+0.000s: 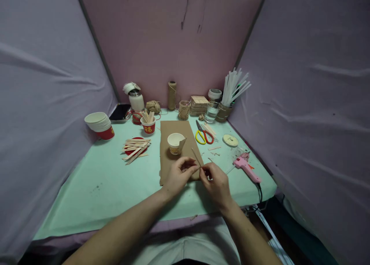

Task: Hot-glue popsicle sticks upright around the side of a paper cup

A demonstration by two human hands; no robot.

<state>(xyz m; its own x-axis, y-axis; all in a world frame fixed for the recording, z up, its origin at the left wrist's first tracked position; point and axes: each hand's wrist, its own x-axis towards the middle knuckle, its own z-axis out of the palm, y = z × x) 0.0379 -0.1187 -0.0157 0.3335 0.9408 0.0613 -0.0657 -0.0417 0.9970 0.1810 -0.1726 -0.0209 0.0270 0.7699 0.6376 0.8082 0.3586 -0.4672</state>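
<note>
A thin wooden stick (195,156) slants up and away from between my two hands, over the right part of a brown cardboard sheet (169,170). My left hand (179,175) is closed, thumb and fingertips at the stick's near end. Opposite it, my right hand (215,183) pinches the same end, its fingers curled. Just beyond my hands a paper cup (175,144) stands upright on the cardboard, with a flat wooden piece (182,144) against its right side. My fingers hide the near tip of the stick.
Scissors (204,135) and a pink glue gun (247,168) lie on the right. Craft sticks (135,147) cover a red plate at left, near stacked paper cups (101,125). Behind stand a cup of sticks (148,126), a water glass (212,112) and white glue sticks (233,86).
</note>
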